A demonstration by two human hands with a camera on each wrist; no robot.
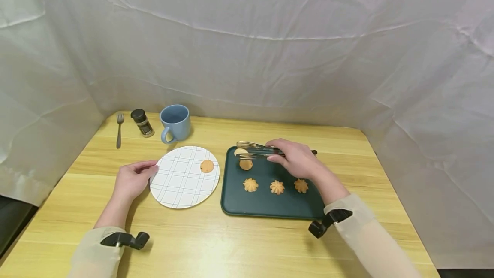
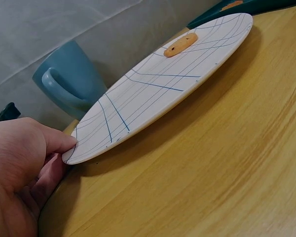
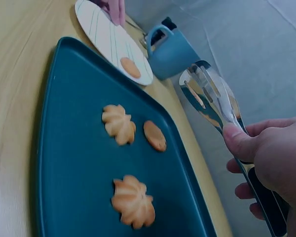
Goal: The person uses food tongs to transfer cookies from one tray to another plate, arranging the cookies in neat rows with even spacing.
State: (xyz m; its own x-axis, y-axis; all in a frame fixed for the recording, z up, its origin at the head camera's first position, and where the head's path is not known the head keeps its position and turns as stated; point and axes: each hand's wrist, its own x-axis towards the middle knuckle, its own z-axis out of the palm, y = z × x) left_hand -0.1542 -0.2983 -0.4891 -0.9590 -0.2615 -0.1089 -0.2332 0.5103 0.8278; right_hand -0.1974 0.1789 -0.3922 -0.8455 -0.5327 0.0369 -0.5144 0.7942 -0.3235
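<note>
The work looks to be near its start: in the head view one round cookie [image 1: 206, 166] lies on the plate [image 1: 181, 185] left of centre, near that plate's right edge, while most of the others are on the green tray [image 1: 254, 208] right of centre. Three star cookies, the left [image 1: 250, 185], the middle [image 1: 276, 187] and the right [image 1: 301, 185], form a row across the tray's middle, and another round cookie [image 1: 245, 165] lies above the row's left end; these four appear to be what is left there. At the tray's upper left corner a pale round cookie [image 1: 241, 152] shows between the ends of the tongs [image 3: 216, 98] and seems to be held by them, so it is probably off the tray, though the metal partly covers it. The right hand [image 1: 295, 158], at the right of the head view, has its fingers and thumb wrapped round the tongs. The left hand [image 1: 132, 179], lower left, pinches the plate's left rim between thumb and fingers. The mug [image 1: 179, 130], the shaker [image 1: 142, 123] and the fork [image 1: 119, 131], upper left, stand or lie apart from both hands and look to have no part in this step.
</note>
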